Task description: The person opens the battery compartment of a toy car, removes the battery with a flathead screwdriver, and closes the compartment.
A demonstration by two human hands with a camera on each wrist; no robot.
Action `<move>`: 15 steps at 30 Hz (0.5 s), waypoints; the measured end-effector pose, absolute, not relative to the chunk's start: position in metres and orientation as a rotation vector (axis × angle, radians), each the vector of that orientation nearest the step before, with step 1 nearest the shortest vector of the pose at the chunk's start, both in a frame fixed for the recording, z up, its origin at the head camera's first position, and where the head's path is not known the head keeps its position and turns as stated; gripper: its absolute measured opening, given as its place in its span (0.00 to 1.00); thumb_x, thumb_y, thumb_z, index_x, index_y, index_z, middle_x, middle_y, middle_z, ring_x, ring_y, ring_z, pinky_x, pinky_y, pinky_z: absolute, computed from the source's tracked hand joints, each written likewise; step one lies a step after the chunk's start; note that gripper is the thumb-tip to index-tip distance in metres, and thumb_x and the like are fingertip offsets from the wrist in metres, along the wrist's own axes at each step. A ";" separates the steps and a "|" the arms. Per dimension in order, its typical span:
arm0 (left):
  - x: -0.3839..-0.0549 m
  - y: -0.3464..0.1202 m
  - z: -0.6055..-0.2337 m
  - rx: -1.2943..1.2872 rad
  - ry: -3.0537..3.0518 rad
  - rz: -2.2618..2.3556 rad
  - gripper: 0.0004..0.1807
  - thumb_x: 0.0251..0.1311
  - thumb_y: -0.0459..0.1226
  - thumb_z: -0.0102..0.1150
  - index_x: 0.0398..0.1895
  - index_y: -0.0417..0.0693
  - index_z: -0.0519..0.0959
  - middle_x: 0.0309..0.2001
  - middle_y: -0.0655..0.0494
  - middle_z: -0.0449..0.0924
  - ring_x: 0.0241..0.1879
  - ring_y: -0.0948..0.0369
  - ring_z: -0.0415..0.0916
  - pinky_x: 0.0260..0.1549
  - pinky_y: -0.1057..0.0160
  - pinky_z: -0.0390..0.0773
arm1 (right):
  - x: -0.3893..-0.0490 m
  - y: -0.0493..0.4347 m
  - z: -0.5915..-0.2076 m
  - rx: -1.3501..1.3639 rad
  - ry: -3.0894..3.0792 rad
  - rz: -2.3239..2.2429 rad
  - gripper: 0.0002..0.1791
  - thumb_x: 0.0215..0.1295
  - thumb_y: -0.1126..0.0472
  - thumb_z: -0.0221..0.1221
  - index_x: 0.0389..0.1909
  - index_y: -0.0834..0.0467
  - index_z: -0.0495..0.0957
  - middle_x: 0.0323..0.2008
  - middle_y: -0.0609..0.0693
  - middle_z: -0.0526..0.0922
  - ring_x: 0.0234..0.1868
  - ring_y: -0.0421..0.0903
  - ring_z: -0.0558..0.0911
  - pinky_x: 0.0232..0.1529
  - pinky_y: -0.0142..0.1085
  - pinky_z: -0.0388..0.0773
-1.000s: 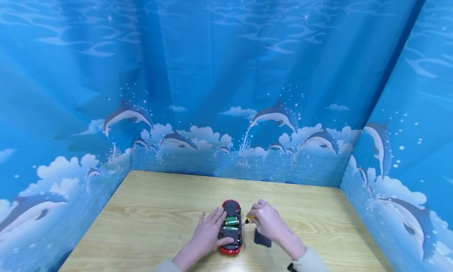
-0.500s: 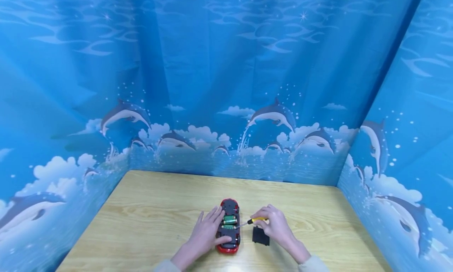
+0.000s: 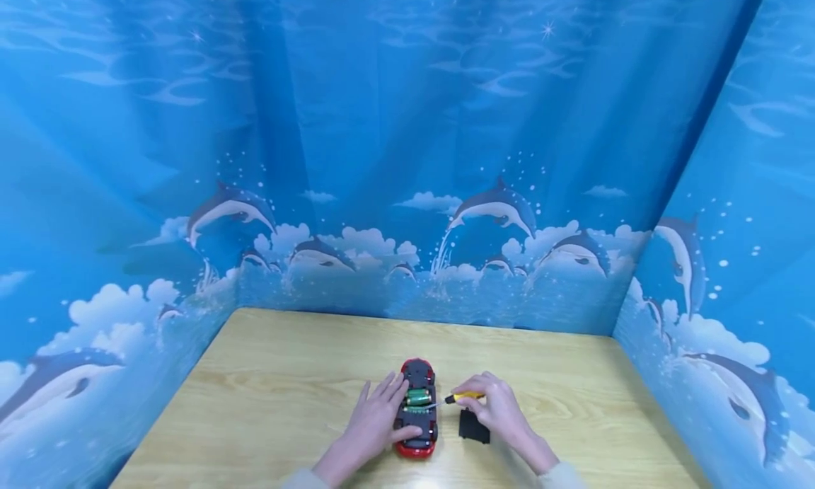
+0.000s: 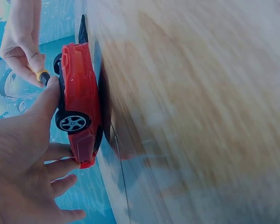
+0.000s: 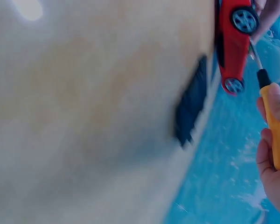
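A red toy car (image 3: 417,439) lies upside down on the wooden table, its black underside up. Green batteries (image 3: 418,398) sit in its uncovered compartment. My left hand (image 3: 376,420) rests on the car's left side with fingers spread and straight, the thumb across the black underside. In the left wrist view, the thumb lies along the car's upper edge. My right hand (image 3: 499,407) grips a screwdriver (image 5: 276,126) by its yellow handle, right of the car. The thin metal shaft points left, its tip at the lower battery's end.
A black battery cover (image 3: 474,427) lies on the table (image 3: 286,376) to the right of the car, just below my right hand. A blue dolphin-print curtain (image 3: 407,156) surrounds the table at the back and sides.
My right hand has turned and shifted slightly right and down, so the screwdriver lies flatter and more of its yellow handle shows. My left hand and the car keep their places.
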State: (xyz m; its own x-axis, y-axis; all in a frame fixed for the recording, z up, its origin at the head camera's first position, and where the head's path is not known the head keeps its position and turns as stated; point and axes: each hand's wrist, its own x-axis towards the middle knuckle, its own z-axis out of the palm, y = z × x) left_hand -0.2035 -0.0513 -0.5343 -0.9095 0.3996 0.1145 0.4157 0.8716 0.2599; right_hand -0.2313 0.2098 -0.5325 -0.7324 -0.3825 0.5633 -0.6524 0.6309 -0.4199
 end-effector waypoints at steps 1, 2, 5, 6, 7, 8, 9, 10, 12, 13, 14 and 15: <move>-0.203 -0.051 -0.535 -0.650 -2.980 -0.432 0.52 0.54 0.69 0.60 0.73 0.43 0.69 0.74 0.46 0.65 0.75 0.47 0.60 0.70 0.34 0.60 | -0.231 0.211 -0.530 0.830 -2.417 0.842 0.12 0.47 0.69 0.75 0.33 0.53 0.90 0.31 0.41 0.88 0.32 0.37 0.80 0.31 0.30 0.81; -0.203 -0.050 -0.536 -0.648 -2.975 -0.430 0.52 0.54 0.69 0.60 0.73 0.43 0.69 0.74 0.46 0.65 0.74 0.47 0.60 0.70 0.34 0.61 | -0.231 0.212 -0.527 0.848 -2.403 0.810 0.12 0.46 0.69 0.76 0.32 0.53 0.90 0.31 0.41 0.88 0.32 0.37 0.80 0.31 0.30 0.80; -0.204 -0.051 -0.537 -0.648 -2.961 -0.414 0.52 0.53 0.69 0.60 0.72 0.43 0.70 0.74 0.46 0.66 0.74 0.47 0.61 0.70 0.34 0.61 | -0.231 0.213 -0.520 0.925 -2.360 0.712 0.13 0.44 0.70 0.76 0.32 0.54 0.89 0.30 0.42 0.88 0.31 0.38 0.78 0.30 0.29 0.79; -0.203 -0.051 -0.537 -0.648 -2.963 -0.414 0.52 0.53 0.69 0.60 0.72 0.43 0.70 0.74 0.46 0.66 0.74 0.47 0.61 0.70 0.34 0.61 | -0.230 0.212 -0.517 0.947 -2.349 0.680 0.13 0.43 0.70 0.76 0.32 0.54 0.89 0.30 0.43 0.88 0.31 0.38 0.78 0.30 0.28 0.78; -0.203 -0.050 -0.536 -0.648 -2.962 -0.417 0.52 0.53 0.69 0.60 0.72 0.43 0.69 0.74 0.46 0.66 0.74 0.47 0.61 0.70 0.34 0.61 | -0.230 0.212 -0.514 0.967 -2.335 0.647 0.14 0.43 0.70 0.77 0.32 0.54 0.89 0.30 0.43 0.88 0.31 0.38 0.78 0.30 0.27 0.78; -0.204 -0.050 -0.536 -0.650 -2.961 -0.422 0.52 0.53 0.69 0.60 0.72 0.43 0.69 0.74 0.46 0.66 0.74 0.47 0.61 0.70 0.34 0.61 | -0.230 0.212 -0.510 0.978 -2.324 0.622 0.14 0.42 0.71 0.77 0.31 0.54 0.89 0.30 0.43 0.88 0.31 0.38 0.78 0.30 0.27 0.78; -0.204 -0.050 -0.535 -0.651 -2.960 -0.427 0.52 0.53 0.69 0.60 0.72 0.42 0.69 0.74 0.45 0.65 0.74 0.46 0.61 0.70 0.34 0.61 | -0.230 0.212 -0.507 0.984 -2.324 0.600 0.14 0.41 0.71 0.77 0.31 0.54 0.89 0.29 0.43 0.87 0.31 0.38 0.77 0.30 0.27 0.78; -0.204 -0.050 -0.535 -0.650 -2.962 -0.435 0.52 0.53 0.69 0.61 0.73 0.42 0.69 0.74 0.45 0.65 0.74 0.46 0.60 0.70 0.34 0.60 | -0.230 0.211 -0.504 0.992 -2.331 0.579 0.14 0.41 0.71 0.77 0.31 0.55 0.89 0.29 0.43 0.87 0.31 0.38 0.77 0.30 0.27 0.78; -0.205 -0.050 -0.534 -0.647 -2.970 -0.445 0.52 0.53 0.69 0.61 0.73 0.43 0.69 0.75 0.45 0.64 0.75 0.46 0.60 0.70 0.34 0.60 | -0.229 0.208 -0.497 1.012 -2.357 0.539 0.13 0.42 0.71 0.77 0.30 0.55 0.89 0.29 0.43 0.87 0.32 0.39 0.78 0.31 0.29 0.79; -0.205 -0.050 -0.534 -0.647 -2.970 -0.447 0.52 0.53 0.69 0.61 0.73 0.43 0.69 0.75 0.45 0.64 0.75 0.46 0.60 0.70 0.34 0.59 | -0.229 0.207 -0.495 1.020 -2.375 0.523 0.12 0.43 0.71 0.76 0.30 0.55 0.89 0.29 0.43 0.87 0.32 0.40 0.78 0.32 0.30 0.80; -0.205 -0.050 -0.534 -0.647 -2.974 -0.450 0.52 0.53 0.69 0.61 0.73 0.43 0.69 0.75 0.45 0.64 0.75 0.46 0.60 0.70 0.34 0.59 | -0.229 0.205 -0.493 1.022 -2.398 0.504 0.12 0.44 0.70 0.76 0.30 0.55 0.89 0.30 0.43 0.87 0.32 0.40 0.78 0.32 0.30 0.80; -0.206 -0.050 -0.534 -0.647 -2.977 -0.453 0.52 0.53 0.69 0.61 0.73 0.43 0.69 0.75 0.45 0.64 0.75 0.46 0.60 0.70 0.34 0.59 | -0.229 0.203 -0.491 1.027 -2.419 0.482 0.11 0.46 0.70 0.76 0.30 0.55 0.89 0.30 0.43 0.87 0.33 0.40 0.78 0.33 0.31 0.80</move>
State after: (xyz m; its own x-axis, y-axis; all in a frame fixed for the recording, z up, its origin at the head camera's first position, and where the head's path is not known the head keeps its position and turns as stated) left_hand -0.2055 -0.0503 -0.5337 -0.9099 0.3969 0.1209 0.4149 0.8685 0.2713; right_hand -0.2290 0.2033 -0.4908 -0.6121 -0.5765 0.5413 -0.7399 0.6591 -0.1348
